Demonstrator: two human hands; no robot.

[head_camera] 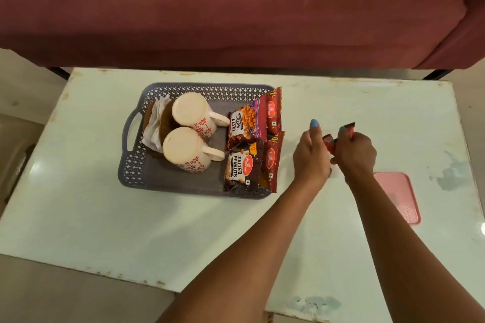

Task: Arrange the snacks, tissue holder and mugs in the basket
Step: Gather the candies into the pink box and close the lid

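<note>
A grey lattice basket (168, 183) stands on the white table. Inside, two cream mugs (190, 113) (185, 149) with red patterns sit upside down, handles pointing right. A brown tissue holder with white tissue (156, 123) leans at the basket's left wall. Several snack packets fill the right side, among them Tasty Nuts (246, 123) and Salted Peanuts (240, 168). To the right of the basket, my left hand (311, 155) and my right hand (355, 155) are together over the table, both gripping small red snack packets (331, 143).
A pink flat lid or tray (399, 196) lies on the table (105, 217) at the right, just beyond my right wrist. A maroon sofa (236, 8) runs along the table's far edge. Pale floor shows at the left and front.
</note>
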